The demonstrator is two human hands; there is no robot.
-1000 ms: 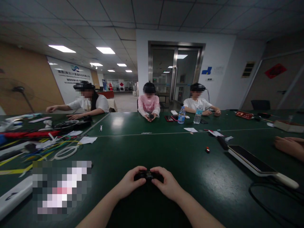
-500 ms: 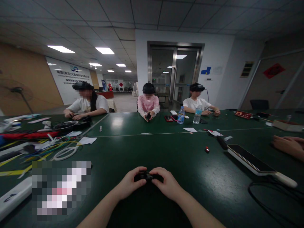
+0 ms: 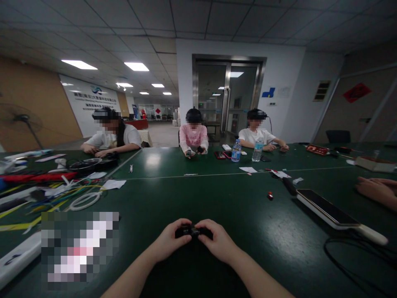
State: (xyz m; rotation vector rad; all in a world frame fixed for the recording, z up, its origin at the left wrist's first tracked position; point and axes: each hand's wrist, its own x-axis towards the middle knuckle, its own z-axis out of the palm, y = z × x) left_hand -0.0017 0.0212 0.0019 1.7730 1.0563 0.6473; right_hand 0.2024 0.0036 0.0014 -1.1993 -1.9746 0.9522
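Note:
Low in the middle of the head view, my left hand (image 3: 170, 241) and my right hand (image 3: 218, 240) hold a small black object (image 3: 194, 232) between them. Thumbs and fingers of both hands are closed on its two ends. The object is dark and glossy in places; its kind is too small and dim to tell. Both hands are just above or resting on the dark green table (image 3: 198, 198); I cannot tell which. My fingertips behind the object are partly hidden.
Cables (image 3: 85, 200) and a power strip (image 3: 21, 256) lie left. A white-edged device with a dark screen (image 3: 325, 207) and a small red item (image 3: 270, 195) lie right. Water bottles (image 3: 236, 151) stand across. People sit opposite; another person's hands (image 3: 376, 190) rest at right.
My hands and the black object stay almost still. Across the table, the person in pink has moved their hands apart, with something dark in each.

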